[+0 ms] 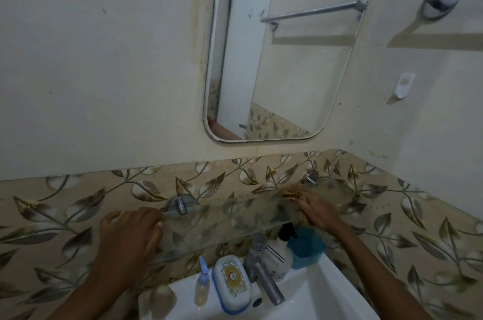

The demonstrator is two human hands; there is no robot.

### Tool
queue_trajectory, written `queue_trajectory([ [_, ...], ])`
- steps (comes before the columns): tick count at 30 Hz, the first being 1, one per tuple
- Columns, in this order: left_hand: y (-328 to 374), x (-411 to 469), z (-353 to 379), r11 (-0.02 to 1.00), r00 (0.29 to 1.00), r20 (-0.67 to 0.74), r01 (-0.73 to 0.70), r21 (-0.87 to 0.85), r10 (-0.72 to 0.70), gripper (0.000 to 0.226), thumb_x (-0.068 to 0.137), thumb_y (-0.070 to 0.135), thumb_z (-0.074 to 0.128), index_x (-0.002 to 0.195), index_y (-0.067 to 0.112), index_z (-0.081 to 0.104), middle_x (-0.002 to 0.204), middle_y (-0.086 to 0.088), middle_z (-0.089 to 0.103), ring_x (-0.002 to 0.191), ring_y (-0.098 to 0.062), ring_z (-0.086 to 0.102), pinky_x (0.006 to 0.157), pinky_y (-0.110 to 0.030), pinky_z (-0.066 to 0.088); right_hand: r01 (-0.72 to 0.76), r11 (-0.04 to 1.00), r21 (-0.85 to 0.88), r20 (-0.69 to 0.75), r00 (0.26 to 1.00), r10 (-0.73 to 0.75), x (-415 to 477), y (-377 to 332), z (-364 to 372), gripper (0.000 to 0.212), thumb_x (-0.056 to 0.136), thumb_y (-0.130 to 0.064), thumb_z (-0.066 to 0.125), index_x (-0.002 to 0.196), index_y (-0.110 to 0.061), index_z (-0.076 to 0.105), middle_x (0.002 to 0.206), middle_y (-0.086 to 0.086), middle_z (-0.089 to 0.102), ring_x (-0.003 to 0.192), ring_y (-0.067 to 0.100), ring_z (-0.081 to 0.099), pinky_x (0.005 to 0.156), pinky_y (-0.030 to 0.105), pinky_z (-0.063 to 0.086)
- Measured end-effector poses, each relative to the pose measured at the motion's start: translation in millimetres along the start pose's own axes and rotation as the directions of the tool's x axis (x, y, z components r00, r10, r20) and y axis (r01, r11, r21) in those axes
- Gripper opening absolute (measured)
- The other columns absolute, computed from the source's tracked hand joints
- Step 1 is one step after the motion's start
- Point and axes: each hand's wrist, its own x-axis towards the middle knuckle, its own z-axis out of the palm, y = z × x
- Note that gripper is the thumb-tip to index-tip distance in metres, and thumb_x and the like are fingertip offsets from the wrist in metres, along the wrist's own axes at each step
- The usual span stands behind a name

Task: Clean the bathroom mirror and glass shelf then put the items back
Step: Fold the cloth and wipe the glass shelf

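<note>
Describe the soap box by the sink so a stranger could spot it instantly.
Start at the white sink below the mirror. On its back rim, left of the metal faucet, lies the soap box. Unlike the blue-capped bottle beside it, it is white with a gold-patterned lid and blue base.

The round-cornered mirror (282,58) is wall-mounted. A tan cloth (292,193) is laid at the back right of the clear glass shelf (235,215). A soap box (232,283), spray bottle (201,285) and blue cup (305,246) are stood on the sink's (326,293) rim.
</note>
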Motion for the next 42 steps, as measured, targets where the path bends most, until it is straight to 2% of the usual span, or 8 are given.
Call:
queue_trajectory([
  [4, 0.1, 0.8, -1.0, 1.0, 1.0, -0.001, -0.013, -0.009, 0.013, 0.032, 0.084, 0.035, 0.029, 0.083, 0.031, 0.061, 0.076, 0.012, 0.061, 0.07, -0.018, 0.063, 0.067, -0.034, 0.031, -0.251, 0.966, -0.064, -0.218, 0.948, 0.232, 16.3, 49.6, -17.0, 0.046, 0.092, -0.034, 0.025, 0.118, -0.015, 0.058, 0.123, 0.013, 0.06, 0.109, 0.03, 0.055, 0.094, 0.04, 0.043],
  [8, -0.1, 2.2, -1.4, 1.0, 1.0, 0.01, 0.008, -0.028, -0.008, 0.034, 0.084, 0.036, 0.03, 0.086, 0.031, 0.063, 0.078, 0.012, 0.063, 0.073, -0.017, 0.065, 0.068, -0.034, 0.033, -0.394, 0.9, -0.187, -0.211, 0.911, 0.355, 42.4, 67.2, -23.5, 0.056, 0.087, -0.033, 0.013, 0.1, -0.004, 0.06, 0.112, 0.021, 0.062, 0.101, 0.034, 0.057, 0.087, 0.04, 0.044],
  [19, 2.9, -1.2, -5.7, 0.998, 0.999, 0.049, 0.026, -0.059, -0.023, 0.037, 0.086, 0.04, 0.026, 0.093, 0.034, 0.061, 0.087, 0.014, 0.063, 0.083, -0.017, 0.063, 0.078, -0.036, 0.027, -0.514, 0.8, -0.309, -0.085, 0.853, 0.515, 63.8, 65.2, -28.9, 0.059, 0.093, -0.047, 0.019, 0.138, -0.015, 0.039, 0.149, 0.016, 0.033, 0.134, 0.035, 0.032, 0.112, 0.045, 0.026],
  [25, 4.6, -0.9, -5.6, 0.994, 0.998, 0.021, 0.063, -0.089, -0.061, 0.045, 0.086, 0.044, 0.026, 0.102, 0.026, 0.064, 0.094, 0.006, 0.07, 0.091, -0.022, 0.065, 0.082, -0.037, 0.027, -0.576, 0.779, -0.248, -0.214, 0.817, 0.536, 40.9, 15.4, -22.4, 0.057, 0.096, -0.044, 0.025, 0.138, -0.007, 0.04, 0.146, 0.02, 0.036, 0.133, 0.036, 0.033, 0.112, 0.043, 0.024],
  [29, 5.4, -0.5, -6.4, 0.995, 0.997, 0.034, 0.069, -0.071, -0.066, 0.049, 0.085, 0.046, 0.025, 0.104, 0.024, 0.065, 0.095, 0.003, 0.071, 0.092, -0.024, 0.065, 0.084, -0.04, 0.03, -0.506, 0.829, -0.239, -0.195, 0.861, 0.469, 24.6, -24.5, 5.9, 0.062, 0.094, -0.05, 0.023, 0.136, -0.009, 0.041, 0.145, 0.021, 0.037, 0.133, 0.035, 0.034, 0.113, 0.047, 0.022],
  [32, 6.5, 0.1, -7.4, 0.996, 0.997, 0.04, 0.067, -0.064, -0.065, 0.051, 0.084, 0.046, 0.025, 0.104, 0.023, 0.066, 0.095, 0.002, 0.072, 0.091, -0.025, 0.066, 0.085, -0.042, 0.032, -0.283, 0.921, -0.268, -0.054, 0.959, 0.279, 14.8, -52.3, 25.3, 0.058, 0.095, -0.051, 0.023, 0.137, -0.015, 0.039, 0.148, 0.017, 0.034, 0.137, 0.032, 0.028, 0.112, 0.045, 0.02],
  [37, 7.6, -0.6, -10.2, 0.997, 0.998, 0.027, 0.05, -0.057, -0.048, 0.047, 0.084, 0.044, 0.026, 0.103, 0.024, 0.065, 0.091, 0.003, 0.072, 0.088, -0.024, 0.066, 0.086, -0.044, 0.032, -0.017, 0.986, -0.168, 0.084, 0.996, 0.032, -2.6, -50.6, 20.0, 0.05, 0.097, -0.046, 0.031, 0.143, -0.028, 0.031, 0.156, 0.0, 0.021, 0.145, 0.02, 0.013, 0.116, 0.04, 0.012],
  [42, 5.4, -0.2, -8.1, 0.998, 0.998, 0.032, 0.049, -0.05, -0.047, 0.048, 0.085, 0.045, 0.025, 0.105, 0.025, 0.064, 0.091, 0.003, 0.071, 0.088, -0.024, 0.065, 0.086, -0.043, 0.031, -0.175, 0.981, -0.083, -0.081, 0.982, 0.169, 4.3, 3.4, -3.5, 0.044, 0.097, -0.033, 0.035, 0.136, -0.015, 0.044, 0.146, 0.011, 0.042, 0.131, 0.029, 0.04, 0.106, 0.041, 0.033],
])
